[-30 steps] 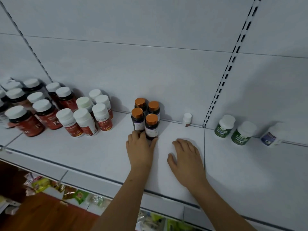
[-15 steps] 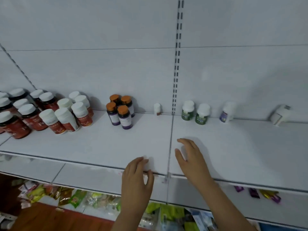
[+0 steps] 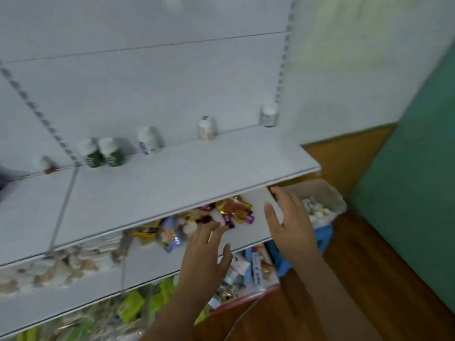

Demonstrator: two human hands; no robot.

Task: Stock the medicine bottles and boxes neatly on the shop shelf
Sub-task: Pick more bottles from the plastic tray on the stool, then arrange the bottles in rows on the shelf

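Both hands bare and spread in front of the shelves, holding nothing

The left hand (image 3: 206,254) and right hand (image 3: 290,225), fingers loose, hover over the lower shelf's heap of bright foil sweet packets (image 3: 221,212); beyond, the white metal shelf (image 3: 172,183) carries two green-labelled white-capped bottles (image 3: 102,153) and three white bottles, well apart, against the back panel; right, a clear plastic bin (image 3: 327,195) on wooden floor

A white shop shelf (image 3: 172,178) is seen above and beyond both hands. Along its back edge, upright bottles are ranged: two green-labelled bottles (image 3: 102,153) touching side by side, up and left of the left hand (image 3: 205,254); then three white bottles (image 3: 206,127), spaced apart, reaching above the right hand (image 3: 290,220). The view is blurred.
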